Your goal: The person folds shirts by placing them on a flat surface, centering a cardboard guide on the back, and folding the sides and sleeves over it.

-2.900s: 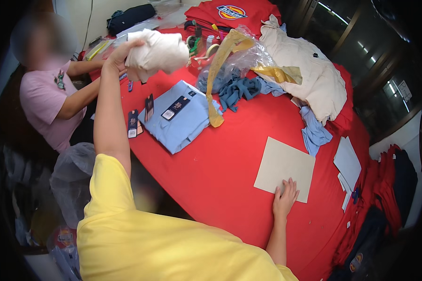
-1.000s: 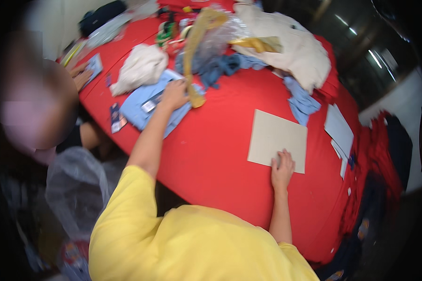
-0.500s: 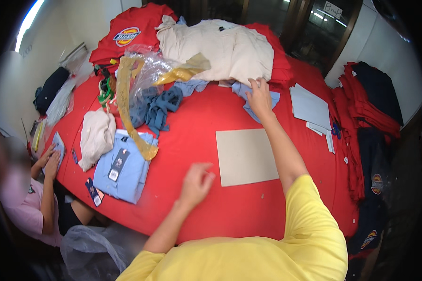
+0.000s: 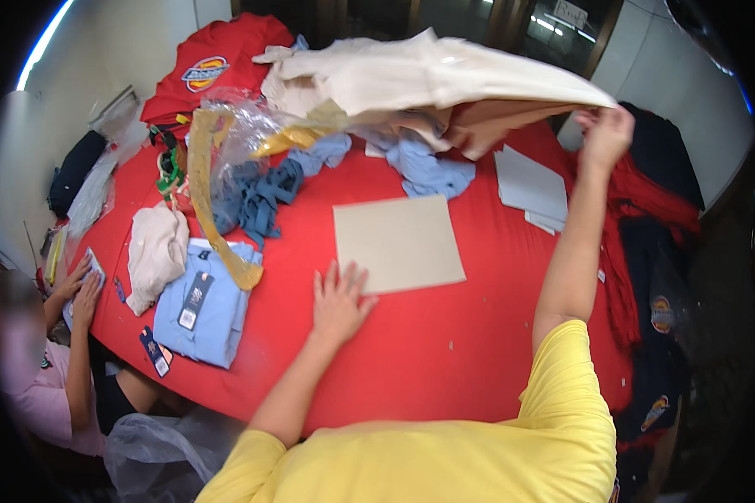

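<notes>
At the far right of the table, my right hand point(image 4: 606, 138) is closed on an edge of a cream shirt point(image 4: 394, 75). The shirt stretches from the garment heap at the back to that hand, its right part lifted in the air. My left hand point(image 4: 340, 306) lies with spread fingers on the red cloth, its fingertips at the lower left corner of a tan cardboard sheet point(image 4: 401, 243). A crumpled light blue garment point(image 4: 428, 168) lies under the lifted shirt.
Folded blue shirts point(image 4: 201, 306) with a tag lie left, beside a crumpled cream cloth point(image 4: 158, 247) and clear plastic point(image 4: 231, 126). White sheets point(image 4: 533, 186) lie right, near stacked red and navy garments point(image 4: 658, 159). A co-worker's hands point(image 4: 80, 289) handle cloth at the left edge.
My right hand has taken hold of the cream shirt and pulled its edge up and rightward. My left hand has come down at the cardboard, which has shifted left and away and turned slightly.
</notes>
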`<state>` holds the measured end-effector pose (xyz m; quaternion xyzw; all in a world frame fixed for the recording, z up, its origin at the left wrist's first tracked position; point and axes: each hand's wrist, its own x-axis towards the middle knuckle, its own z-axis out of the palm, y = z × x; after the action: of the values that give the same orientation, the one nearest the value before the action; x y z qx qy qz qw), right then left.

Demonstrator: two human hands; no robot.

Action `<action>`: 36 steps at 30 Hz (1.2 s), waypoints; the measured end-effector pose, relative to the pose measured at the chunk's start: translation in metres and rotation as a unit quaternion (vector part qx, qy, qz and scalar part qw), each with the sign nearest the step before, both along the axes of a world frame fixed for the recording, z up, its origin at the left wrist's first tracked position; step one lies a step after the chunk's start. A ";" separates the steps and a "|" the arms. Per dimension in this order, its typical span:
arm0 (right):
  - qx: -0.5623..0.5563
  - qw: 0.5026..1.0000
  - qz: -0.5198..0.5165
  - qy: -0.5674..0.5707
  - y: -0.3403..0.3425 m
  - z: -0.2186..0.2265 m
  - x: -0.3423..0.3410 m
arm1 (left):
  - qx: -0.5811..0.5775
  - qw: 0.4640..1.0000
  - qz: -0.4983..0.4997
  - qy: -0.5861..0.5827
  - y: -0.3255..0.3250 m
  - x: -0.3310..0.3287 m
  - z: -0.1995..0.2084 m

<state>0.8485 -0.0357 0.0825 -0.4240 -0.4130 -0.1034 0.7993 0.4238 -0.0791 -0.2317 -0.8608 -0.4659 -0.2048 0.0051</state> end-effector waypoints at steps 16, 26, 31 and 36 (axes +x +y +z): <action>-0.488 0.778 0.392 -0.048 -0.299 -0.171 -0.208 | -0.109 0.977 -0.032 -0.180 0.031 0.013 0.044; -0.644 0.673 -0.264 -0.251 -0.269 -0.294 0.028 | -0.546 0.719 -0.130 -0.409 -0.102 0.179 0.043; -0.592 0.765 0.230 -0.106 -0.290 -0.294 -0.094 | -0.387 0.860 -0.042 -0.331 -0.103 0.252 0.026; -0.605 0.734 0.301 -0.074 -0.355 -0.172 -0.042 | -0.360 0.779 -0.101 -0.503 -0.077 0.146 0.023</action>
<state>0.8070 -0.3908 -0.0890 -0.6627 -0.5522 0.3831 0.3304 0.5696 -0.1557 -0.2089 -0.6165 -0.3526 -0.4254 -0.5610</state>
